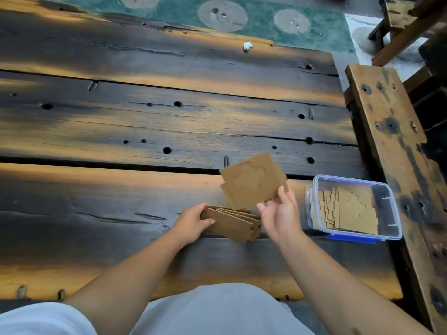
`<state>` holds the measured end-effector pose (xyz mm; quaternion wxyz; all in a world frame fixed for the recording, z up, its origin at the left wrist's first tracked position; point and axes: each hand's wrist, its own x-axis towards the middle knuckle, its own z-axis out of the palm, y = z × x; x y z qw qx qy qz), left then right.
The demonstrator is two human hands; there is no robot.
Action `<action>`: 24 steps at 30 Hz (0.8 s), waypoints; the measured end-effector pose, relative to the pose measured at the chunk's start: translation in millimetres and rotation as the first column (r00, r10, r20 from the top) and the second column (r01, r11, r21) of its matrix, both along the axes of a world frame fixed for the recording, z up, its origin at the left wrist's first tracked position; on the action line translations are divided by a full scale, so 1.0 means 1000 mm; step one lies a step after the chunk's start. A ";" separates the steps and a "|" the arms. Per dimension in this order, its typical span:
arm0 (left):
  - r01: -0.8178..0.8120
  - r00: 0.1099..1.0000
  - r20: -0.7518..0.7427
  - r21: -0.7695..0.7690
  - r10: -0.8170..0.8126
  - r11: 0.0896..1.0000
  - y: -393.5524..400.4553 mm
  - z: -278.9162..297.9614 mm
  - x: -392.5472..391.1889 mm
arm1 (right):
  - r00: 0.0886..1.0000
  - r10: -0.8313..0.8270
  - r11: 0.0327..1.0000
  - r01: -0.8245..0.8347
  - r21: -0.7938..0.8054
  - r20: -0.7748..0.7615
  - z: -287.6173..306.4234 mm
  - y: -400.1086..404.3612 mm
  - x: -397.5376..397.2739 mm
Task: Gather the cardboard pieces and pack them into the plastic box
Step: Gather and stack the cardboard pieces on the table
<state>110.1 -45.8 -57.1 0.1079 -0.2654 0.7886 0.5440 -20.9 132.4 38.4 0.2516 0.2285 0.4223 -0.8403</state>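
My right hand (278, 213) pinches a few brown cardboard pieces (251, 181) by their lower right corner and holds them tilted above the table. Just left of it, my left hand (191, 223) grips a fanned stack of cardboard pieces (234, 224) that rests on the dark wooden table (121, 189). A clear plastic box (387, 209) with blue clips stands open at the table's right edge, right of my right hand. Several cardboard pieces (350, 209) lie flat inside the box.
A wooden bench (391, 131) runs along the table's right side, close behind the box. A small white crumpled scrap (247, 46) lies near the table's far edge. Beyond the table is a green patterned carpet (261, 22). My light-coloured lap is below the near edge.
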 end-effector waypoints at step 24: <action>-0.057 0.998 0.017 -0.045 0.057 0.997 0.000 0.002 0.018 | 0.633 0.759 0.429 -0.665 0.611 0.156 -0.069 0.058 0.012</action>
